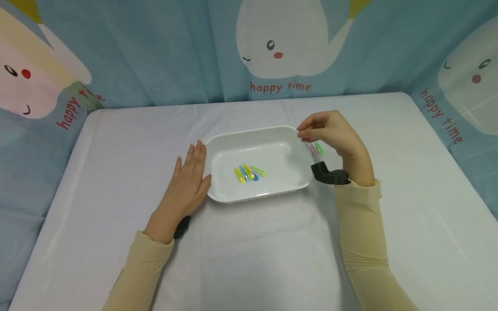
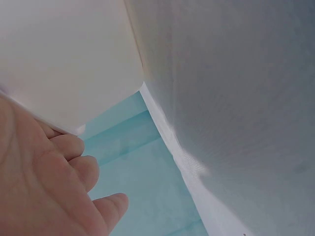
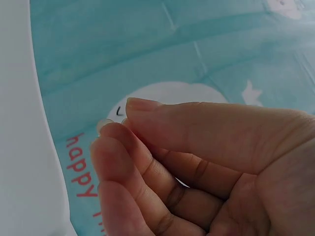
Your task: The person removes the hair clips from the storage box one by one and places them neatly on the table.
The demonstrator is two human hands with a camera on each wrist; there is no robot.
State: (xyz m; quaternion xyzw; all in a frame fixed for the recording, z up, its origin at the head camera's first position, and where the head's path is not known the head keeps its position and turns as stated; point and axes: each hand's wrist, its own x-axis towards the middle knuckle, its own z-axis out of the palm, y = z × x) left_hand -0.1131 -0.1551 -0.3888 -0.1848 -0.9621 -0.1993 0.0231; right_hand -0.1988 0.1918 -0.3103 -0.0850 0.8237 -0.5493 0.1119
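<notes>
A white rectangular tray (image 1: 272,190) lies in the middle of the table in the head view. Several snap hair clips (image 1: 249,172) in yellow, blue and green lie together inside it. Along its left edge my left hand (image 1: 186,183) rests with fingers extended and thumb at the rim; the left wrist view shows fingers against the tray's wall (image 2: 74,59). My right hand (image 1: 330,131) is raised at the tray's far right corner, fingers loosely bent and thumb near the index finger. Nothing shows between those fingertips. Beneath that hand lie a pink clip (image 1: 313,149) and a green clip (image 1: 319,148).
A white cloth (image 1: 253,250) covers the table. Blue curtains (image 1: 155,52) with cartoon prints and "happy time" lettering hang behind and beside it. A black wrist camera mount (image 1: 330,175) juts from the right wrist towards the tray's right side.
</notes>
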